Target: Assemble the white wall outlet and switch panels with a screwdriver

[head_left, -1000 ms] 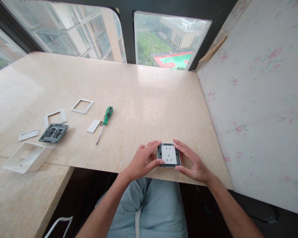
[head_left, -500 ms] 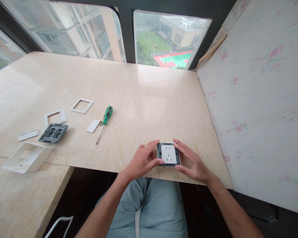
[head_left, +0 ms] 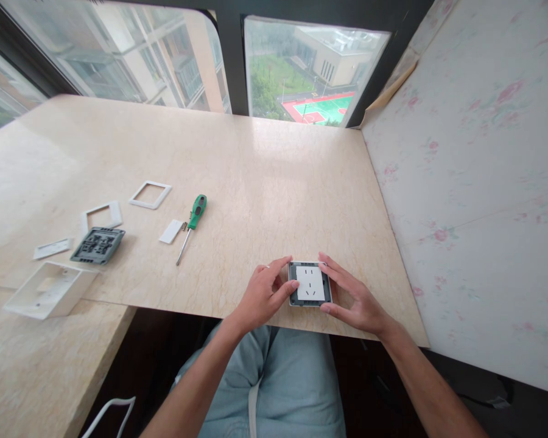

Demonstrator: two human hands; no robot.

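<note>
A wall socket unit (head_left: 310, 283) with a white slotted face and a grey surround lies face up near the front edge of the beige stone counter (head_left: 274, 225). My left hand (head_left: 265, 292) grips its left side, with the thumb on the left edge of the white face and the fingers at the top left corner. On the other side my right hand (head_left: 357, 299) holds it, fingers at the top right corner and thumb at the bottom right. The underside of the unit is hidden.
To the left lie a green screwdriver (head_left: 198, 213), a white plate (head_left: 171, 232) with small screws, two white frames (head_left: 150, 194), a grey switch module (head_left: 98, 246), a white strip (head_left: 52, 248) and an open white box (head_left: 50, 291). A papered wall (head_left: 475, 201) bounds the right.
My left thumb has moved up along the left side of the white face, from its lower corner to about mid-height. My right hand has barely moved.
</note>
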